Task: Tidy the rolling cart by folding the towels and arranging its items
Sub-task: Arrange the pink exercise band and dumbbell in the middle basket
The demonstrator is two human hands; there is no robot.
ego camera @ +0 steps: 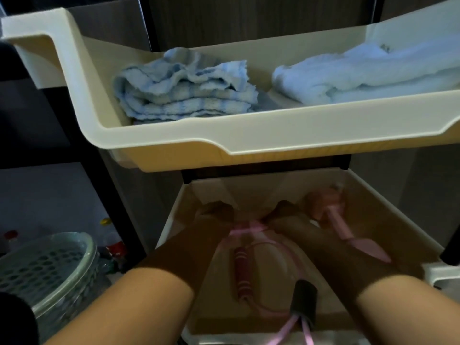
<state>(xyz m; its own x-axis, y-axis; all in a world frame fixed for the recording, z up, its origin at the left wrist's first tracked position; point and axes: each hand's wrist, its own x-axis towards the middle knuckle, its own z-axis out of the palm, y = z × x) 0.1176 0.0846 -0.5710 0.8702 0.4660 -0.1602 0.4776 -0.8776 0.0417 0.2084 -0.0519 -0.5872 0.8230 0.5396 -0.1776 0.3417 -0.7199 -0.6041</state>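
The cream rolling cart's upper tray (249, 135) holds a folded blue-and-white striped towel (184, 93) on the left and a folded pale blue towel (368, 70) on the right. Both my arms reach into the shadowed lower tray (388, 227). My left hand (216, 212) and my right hand (286, 211) grip a pink strap or cord (249, 226) at the back of that tray. A pink-and-dark striped handle (241, 272), a black foam handle (305, 302) with pink cords and a pink long-handled brush (336, 215) lie in the same tray. My fingers are dim and partly hidden.
A pale green perforated laundry basket (47, 267) stands on the floor at the lower left. Small bottles with red and yellow caps (114, 245) sit behind it. Dark cabinet panels rise behind the cart. A white edge (443, 275) shows at the right.
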